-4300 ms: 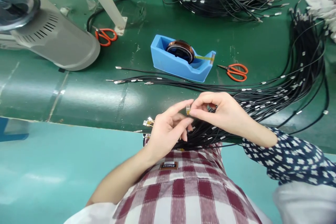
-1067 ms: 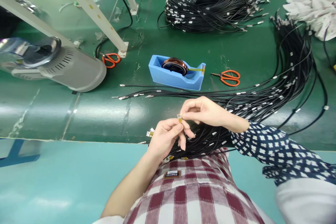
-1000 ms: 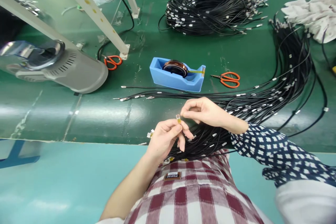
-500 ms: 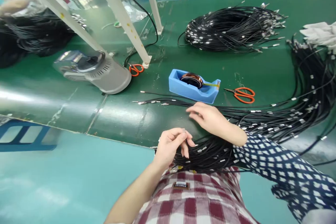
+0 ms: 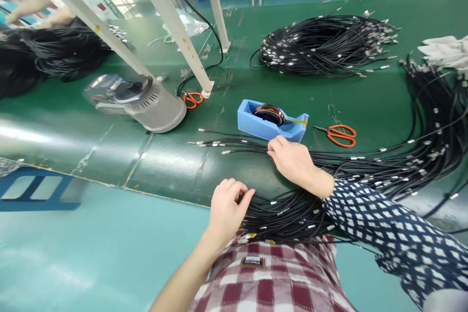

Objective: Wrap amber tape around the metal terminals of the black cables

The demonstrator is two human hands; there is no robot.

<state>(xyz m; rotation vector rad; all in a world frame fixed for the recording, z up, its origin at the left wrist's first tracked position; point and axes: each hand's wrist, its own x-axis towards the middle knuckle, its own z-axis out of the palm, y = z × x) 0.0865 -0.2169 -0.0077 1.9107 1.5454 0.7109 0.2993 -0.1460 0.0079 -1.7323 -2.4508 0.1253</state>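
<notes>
My right hand [image 5: 294, 162] is closed at the fingertips on thin black cables [image 5: 252, 144] that lie across the table in front of the blue tape dispenser [image 5: 261, 126]. Metal-tipped ends of these cables stick out to its left. My left hand [image 5: 228, 207] has its fingers curled at the left end of a nearer bundle of black cables [image 5: 292, 219], which lies along the table's front edge by my checked apron [image 5: 278, 278]. Whatever is between those fingers is hidden. White labels dot both groups of cables.
Orange-handled scissors [image 5: 341, 135] lie right of the dispenser; a second orange pair [image 5: 193, 100] is by a grey machine [image 5: 157, 109]. A coiled cable bundle [image 5: 321, 44] sits behind. White gloves [image 5: 444, 52] lie at right. Metal posts [image 5: 179, 29] rise at left; another person's hands [image 5: 54, 17] are beyond.
My right hand has come down onto the far cables and closed its fingers. My left hand has shifted slightly left and curled its fingers. One cable end now lies apart, nearer me.
</notes>
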